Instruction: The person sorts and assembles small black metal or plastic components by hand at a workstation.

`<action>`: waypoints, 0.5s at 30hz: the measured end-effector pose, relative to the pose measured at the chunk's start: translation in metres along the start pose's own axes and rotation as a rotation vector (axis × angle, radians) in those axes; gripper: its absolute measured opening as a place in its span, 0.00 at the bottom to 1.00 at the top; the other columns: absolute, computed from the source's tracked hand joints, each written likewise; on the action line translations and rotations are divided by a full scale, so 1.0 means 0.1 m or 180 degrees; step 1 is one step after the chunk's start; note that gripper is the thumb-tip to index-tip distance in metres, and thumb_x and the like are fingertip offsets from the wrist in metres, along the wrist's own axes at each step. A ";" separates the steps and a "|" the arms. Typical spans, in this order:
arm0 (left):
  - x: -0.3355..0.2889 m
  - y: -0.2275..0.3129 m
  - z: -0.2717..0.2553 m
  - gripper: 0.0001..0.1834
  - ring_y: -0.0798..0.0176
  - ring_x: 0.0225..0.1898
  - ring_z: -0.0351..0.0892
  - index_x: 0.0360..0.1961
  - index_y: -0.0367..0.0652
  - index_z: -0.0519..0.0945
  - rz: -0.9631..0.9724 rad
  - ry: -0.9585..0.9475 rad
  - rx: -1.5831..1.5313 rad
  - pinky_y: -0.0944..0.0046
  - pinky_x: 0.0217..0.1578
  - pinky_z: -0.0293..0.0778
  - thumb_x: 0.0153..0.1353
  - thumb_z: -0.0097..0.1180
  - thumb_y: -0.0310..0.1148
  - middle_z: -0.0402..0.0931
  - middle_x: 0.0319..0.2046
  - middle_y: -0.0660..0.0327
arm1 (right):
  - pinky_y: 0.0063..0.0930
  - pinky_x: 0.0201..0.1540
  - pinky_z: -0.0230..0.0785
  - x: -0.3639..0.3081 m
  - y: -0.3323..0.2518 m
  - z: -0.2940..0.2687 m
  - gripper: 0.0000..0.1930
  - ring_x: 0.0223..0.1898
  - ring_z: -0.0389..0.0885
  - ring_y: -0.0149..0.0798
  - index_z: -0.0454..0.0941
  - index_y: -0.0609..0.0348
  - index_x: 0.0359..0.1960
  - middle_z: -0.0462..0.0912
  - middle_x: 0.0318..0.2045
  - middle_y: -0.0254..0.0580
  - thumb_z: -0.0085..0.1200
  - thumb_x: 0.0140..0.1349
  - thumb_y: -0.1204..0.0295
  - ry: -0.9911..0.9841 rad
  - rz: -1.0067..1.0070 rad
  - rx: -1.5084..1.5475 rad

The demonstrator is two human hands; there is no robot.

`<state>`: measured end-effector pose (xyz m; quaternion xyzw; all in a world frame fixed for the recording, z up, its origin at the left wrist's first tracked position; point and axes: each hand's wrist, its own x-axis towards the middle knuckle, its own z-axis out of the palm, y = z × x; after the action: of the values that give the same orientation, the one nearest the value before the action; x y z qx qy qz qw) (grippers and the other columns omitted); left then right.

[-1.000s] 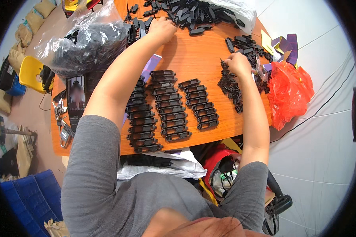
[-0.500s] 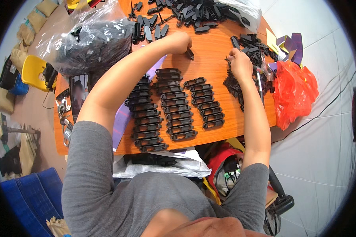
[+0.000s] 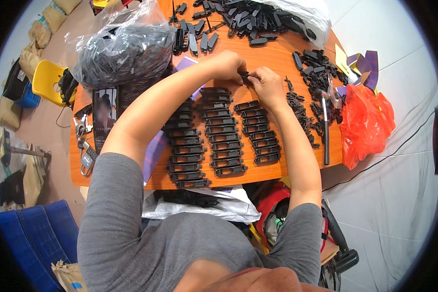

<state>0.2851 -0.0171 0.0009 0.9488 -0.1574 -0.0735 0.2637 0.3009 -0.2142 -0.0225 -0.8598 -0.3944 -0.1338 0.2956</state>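
Note:
My left hand (image 3: 230,67) is closed on a small black plastic housing (image 3: 245,77) above the table, beyond the rows. My right hand (image 3: 268,86) meets it from the right, its thumb and fingers pinched at the end of the housing. Whatever tiny piece those fingers hold is hidden. Nearer to me lie three columns of similar black frame-like housings: a left column (image 3: 186,159), a middle column (image 3: 224,138) and a shorter right column (image 3: 261,137). Right of my right hand, small black pieces (image 3: 299,114) are scattered in a strip.
A clear bag of black parts (image 3: 124,56) stands at left, with a phone (image 3: 105,114) and keys (image 3: 86,151) before it. Loose black parts (image 3: 258,19) heap at the far side. A black-handled tool (image 3: 326,131) and a red plastic bag (image 3: 367,126) are at right.
My right hand has moved left from the small pieces and now meets the housing in my left hand. The left hand has shifted slightly; the whole view has moved a little.

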 end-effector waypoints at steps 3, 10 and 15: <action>0.01 0.01 0.00 0.22 0.55 0.41 0.84 0.43 0.42 0.84 0.0027 -0.0035 -0.0009 0.59 0.43 0.76 0.46 0.70 0.38 0.85 0.38 0.55 | 0.39 0.40 0.73 0.03 0.01 0.00 0.04 0.35 0.81 0.50 0.81 0.61 0.33 0.81 0.31 0.45 0.60 0.56 0.76 0.0002 -0.0300 -0.0273; -0.01 0.00 0.00 0.22 0.54 0.40 0.84 0.41 0.45 0.86 -0.0060 0.0057 -0.0040 0.58 0.42 0.77 0.42 0.73 0.40 0.85 0.36 0.55 | 0.44 0.43 0.72 0.30 -0.17 -0.17 0.06 0.41 0.81 0.53 0.83 0.59 0.34 0.82 0.34 0.51 0.56 0.57 0.72 -0.1167 0.0103 -0.0640; 0.01 -0.01 0.05 0.21 0.51 0.39 0.84 0.40 0.45 0.86 -0.0035 0.0114 0.0063 0.57 0.42 0.77 0.42 0.73 0.40 0.84 0.35 0.53 | 0.43 0.44 0.74 0.49 -0.13 -0.13 0.08 0.45 0.82 0.54 0.83 0.58 0.36 0.83 0.40 0.56 0.56 0.57 0.71 -0.1656 0.1042 -0.0358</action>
<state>0.2848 -0.0188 -0.0041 0.9534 -0.1482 -0.0563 0.2567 0.3230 -0.1859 0.0162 -0.9323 -0.3051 0.1183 0.1543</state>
